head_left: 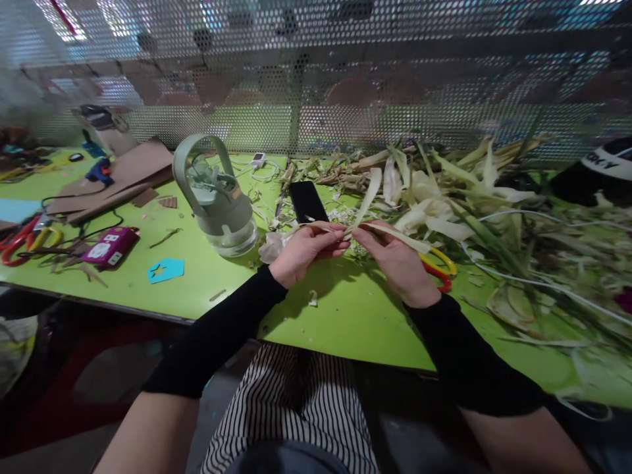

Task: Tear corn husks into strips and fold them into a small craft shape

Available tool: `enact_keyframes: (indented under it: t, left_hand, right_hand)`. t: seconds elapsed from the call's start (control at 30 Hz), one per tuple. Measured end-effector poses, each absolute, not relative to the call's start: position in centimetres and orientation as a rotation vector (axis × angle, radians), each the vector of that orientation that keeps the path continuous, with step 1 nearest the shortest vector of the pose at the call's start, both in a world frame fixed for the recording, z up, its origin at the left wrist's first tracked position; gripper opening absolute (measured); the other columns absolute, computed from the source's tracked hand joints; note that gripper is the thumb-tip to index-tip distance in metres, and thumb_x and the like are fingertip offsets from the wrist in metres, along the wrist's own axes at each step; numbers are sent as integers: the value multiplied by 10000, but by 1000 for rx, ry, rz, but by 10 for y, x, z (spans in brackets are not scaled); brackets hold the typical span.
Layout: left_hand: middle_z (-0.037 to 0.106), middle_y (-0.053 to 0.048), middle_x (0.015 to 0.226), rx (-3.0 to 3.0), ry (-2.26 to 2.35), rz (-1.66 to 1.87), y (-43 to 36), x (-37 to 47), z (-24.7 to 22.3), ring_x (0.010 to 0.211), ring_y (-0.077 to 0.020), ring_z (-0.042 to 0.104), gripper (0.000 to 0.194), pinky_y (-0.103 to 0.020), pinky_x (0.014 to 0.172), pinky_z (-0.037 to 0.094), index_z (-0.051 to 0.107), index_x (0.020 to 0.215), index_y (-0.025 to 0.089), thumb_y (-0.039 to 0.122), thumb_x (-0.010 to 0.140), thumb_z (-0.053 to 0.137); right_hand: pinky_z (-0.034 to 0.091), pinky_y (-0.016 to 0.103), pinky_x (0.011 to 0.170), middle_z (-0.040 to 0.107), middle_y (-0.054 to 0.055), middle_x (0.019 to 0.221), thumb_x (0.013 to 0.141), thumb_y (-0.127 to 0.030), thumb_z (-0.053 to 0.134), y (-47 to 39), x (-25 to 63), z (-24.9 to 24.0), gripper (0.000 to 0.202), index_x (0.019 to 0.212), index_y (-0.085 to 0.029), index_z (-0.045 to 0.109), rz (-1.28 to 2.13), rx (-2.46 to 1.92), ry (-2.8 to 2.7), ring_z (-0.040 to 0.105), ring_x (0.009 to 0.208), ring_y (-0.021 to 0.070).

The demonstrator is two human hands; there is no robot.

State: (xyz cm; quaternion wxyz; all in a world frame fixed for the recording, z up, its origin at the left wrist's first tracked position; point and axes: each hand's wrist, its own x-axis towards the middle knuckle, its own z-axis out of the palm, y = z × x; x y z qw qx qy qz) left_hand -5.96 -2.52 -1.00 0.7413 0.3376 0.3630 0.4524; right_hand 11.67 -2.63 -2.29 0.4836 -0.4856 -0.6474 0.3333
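Pale strips of corn husk (371, 194) stick up and out from between my two hands, which meet over the green table. My left hand (311, 249) pinches the strips at their left end, fingers closed. Close beside it, my right hand (392, 258) is closed on the same husk strips with thumb and fingertips. Its fingers hide part of the strips. Yellow-and-red scissors handles (444, 266) show behind my right hand. Just beyond my left hand lie a black phone (307, 201) and a crumpled whitish scrap (270, 247).
A heap of corn husks (444, 191) spreads across the right side, with a white cable (538, 280) over it. A green-lidded water bottle (217, 204) stands left of centre. Further left are a purple box (109, 247), cardboard (118, 181) and red-handled scissors (22, 240). A perforated metal screen (237, 108) borders the back.
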Motion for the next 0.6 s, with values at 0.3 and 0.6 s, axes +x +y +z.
enact_keyframes:
  t: [0.3,0.6]
  left_hand:
    - [691,5,739,833,765,1051,-22,-59,-15,690,-82,663,103,-279,795,532,662,876,108,48,821,725]
    - [713,-1,848,657,734,1140,-20,-64,-16,738,-72,678,112,-260,824,541,650,931,145,110,848,717]
  right_hand:
    - [550,424,886,718,38,901,881,-477,690,-31,116,-17,228,884,-250,667,756,-1254,-1665,679,879,236]
    - [296,541,1228,679,55,1329,909,-568,613,-41,120,-5,372,735,-264,739,849,-1160,-1836,501,1387,326]
